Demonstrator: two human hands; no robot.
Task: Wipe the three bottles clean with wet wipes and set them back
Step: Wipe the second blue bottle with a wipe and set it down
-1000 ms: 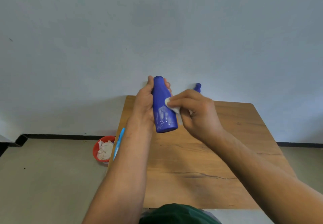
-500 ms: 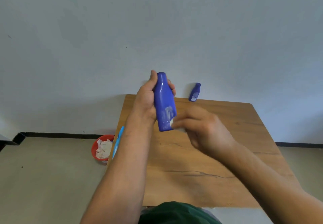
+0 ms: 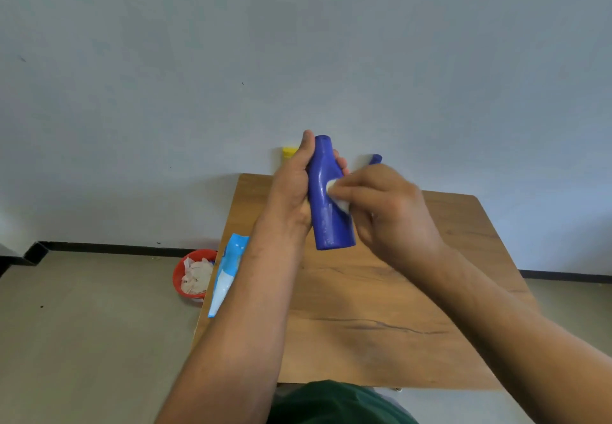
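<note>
Head view: above the wooden table (image 3: 364, 307), the left hand (image 3: 291, 188) grips a blue bottle (image 3: 328, 225) upright, neck up, while the right hand (image 3: 390, 211) pinches a white wet wipe (image 3: 332, 188) against the bottle's side, below its neck.

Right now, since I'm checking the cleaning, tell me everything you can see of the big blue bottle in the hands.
The blue bottle looks like glossy plastic, deep blue all over, its narrow neck widening to a broad, flat-based body. Pale wet streaks mark its lower front; no label shows. It is nearly upright, above the wooden table. The left hand grips its neck and shoulder; the right hand presses a white wipe against its upper right side.
</note>
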